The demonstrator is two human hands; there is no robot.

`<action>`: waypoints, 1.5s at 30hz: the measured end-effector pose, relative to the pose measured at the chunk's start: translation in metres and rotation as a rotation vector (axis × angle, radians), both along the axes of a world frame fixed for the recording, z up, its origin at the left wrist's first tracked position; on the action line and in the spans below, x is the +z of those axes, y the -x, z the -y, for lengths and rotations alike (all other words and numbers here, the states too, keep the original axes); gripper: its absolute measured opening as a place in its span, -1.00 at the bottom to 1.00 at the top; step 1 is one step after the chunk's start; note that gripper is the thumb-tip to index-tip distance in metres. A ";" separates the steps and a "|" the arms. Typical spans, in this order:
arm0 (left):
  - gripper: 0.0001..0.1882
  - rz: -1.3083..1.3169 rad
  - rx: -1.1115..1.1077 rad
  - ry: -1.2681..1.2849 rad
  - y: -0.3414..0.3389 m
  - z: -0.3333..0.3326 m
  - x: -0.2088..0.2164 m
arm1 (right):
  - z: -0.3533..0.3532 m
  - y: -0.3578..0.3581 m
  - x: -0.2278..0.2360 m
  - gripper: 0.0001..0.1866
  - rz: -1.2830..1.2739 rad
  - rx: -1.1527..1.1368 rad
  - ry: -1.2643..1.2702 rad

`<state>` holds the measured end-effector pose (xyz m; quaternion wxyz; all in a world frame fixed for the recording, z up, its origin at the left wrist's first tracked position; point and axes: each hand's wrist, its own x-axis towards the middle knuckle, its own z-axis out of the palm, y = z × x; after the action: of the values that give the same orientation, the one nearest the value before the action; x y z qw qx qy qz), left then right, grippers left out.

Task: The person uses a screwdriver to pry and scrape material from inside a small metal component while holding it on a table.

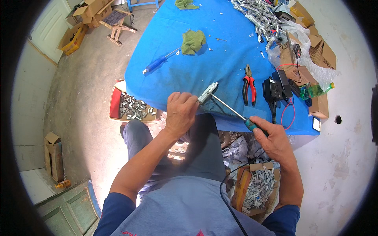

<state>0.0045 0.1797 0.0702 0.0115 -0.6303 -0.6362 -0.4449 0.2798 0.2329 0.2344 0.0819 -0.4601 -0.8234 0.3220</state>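
My left hand (pixel 182 112) is closed around one end of a narrow, silvery-white metal part (pixel 207 93) at the near edge of the blue-covered table (pixel 165 84). What the part is, I cannot make out. In my right hand (pixel 273 137) is a screwdriver (pixel 229 107) with a dark green handle and long steel shaft. Its tip meets the far end of the metal part. Pliers (pixel 249 85) with red and black handles lie beyond my right hand. Another screwdriver (pixel 159 62), blue-handled, rests farther left, its shaft pointing toward a crumpled green cloth (pixel 193 42).
A heap of metal parts (pixel 262 17) covers the far right of the table. Black power adapters (pixel 272 89), red wire and a green bottle (pixel 315 90) crowd the right side. Below stand a box of small metal pieces (pixel 136 108) and a box of silvery scraps (pixel 258 188).
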 end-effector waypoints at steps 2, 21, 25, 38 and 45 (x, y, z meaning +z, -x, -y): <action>-0.84 -0.008 -0.001 0.005 0.000 0.000 0.000 | 0.001 0.001 -0.002 -0.63 0.000 0.038 -0.038; -0.84 0.046 0.039 -0.046 0.001 -0.005 -0.004 | 0.013 -0.020 -0.079 -0.55 -0.538 -0.485 0.877; -0.85 0.024 0.047 -0.056 0.003 -0.008 -0.006 | 0.033 -0.010 -0.100 -0.52 -0.743 -0.591 1.118; -0.87 0.015 0.076 -0.056 0.000 -0.008 -0.005 | 0.013 -0.013 -0.055 -0.59 -0.168 -0.043 -0.019; -0.86 0.032 0.059 -0.065 0.000 -0.006 -0.006 | 0.002 -0.018 -0.046 -0.53 -0.125 -0.042 0.149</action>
<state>0.0041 0.1852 0.0647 0.0351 -0.6034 -0.6397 -0.4748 0.2979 0.2308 0.1883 0.1053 -0.4610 -0.7807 0.4085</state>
